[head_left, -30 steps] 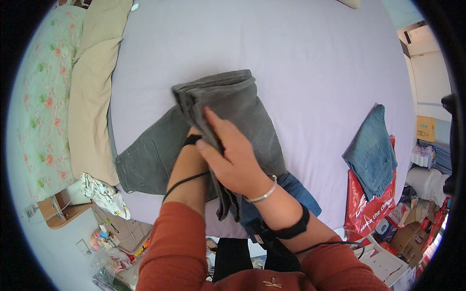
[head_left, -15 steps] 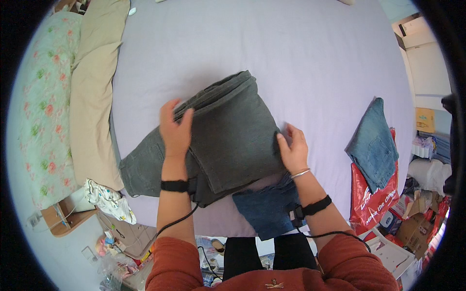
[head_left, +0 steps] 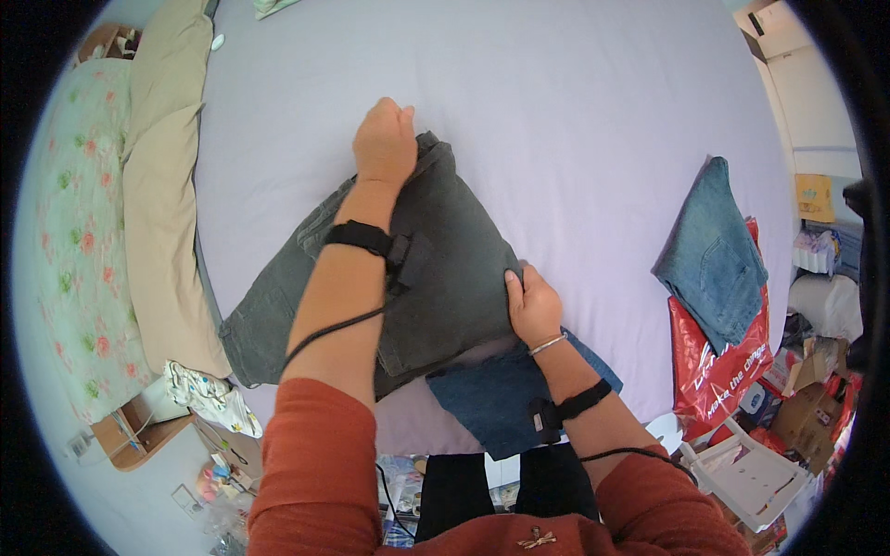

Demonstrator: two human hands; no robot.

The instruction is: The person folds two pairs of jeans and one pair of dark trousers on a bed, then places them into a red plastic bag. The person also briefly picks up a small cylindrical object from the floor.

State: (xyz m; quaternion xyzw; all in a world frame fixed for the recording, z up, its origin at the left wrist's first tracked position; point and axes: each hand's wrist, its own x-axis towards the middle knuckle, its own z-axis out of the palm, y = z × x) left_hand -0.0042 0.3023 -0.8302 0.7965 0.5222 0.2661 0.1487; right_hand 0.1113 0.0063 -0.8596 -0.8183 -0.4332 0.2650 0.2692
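Head view: dark grey trousers [head_left: 454, 241] lying at the middle of the pale lilac bedsheet [head_left: 593, 120], folded into a broad layered panel toward the right, narrower end reaching out to the left. At the panel's far edge, left hand [head_left: 385, 144], back upward, fingers curled in; impossible to tell whether closed on any cloth. At the panel's right edge, right hand [head_left: 538, 310], thumb raised against the fabric, other fingers partly hidden; unclear whether pinching it. On the near side, dark blue denim [head_left: 487, 398]. Well apart at the right, lighter blue jeans [head_left: 718, 278], folded, partly over a red plastic bag [head_left: 695, 375]. Along the left, beige pillows [head_left: 162, 241]; at near left, white patterned cloth [head_left: 211, 400].
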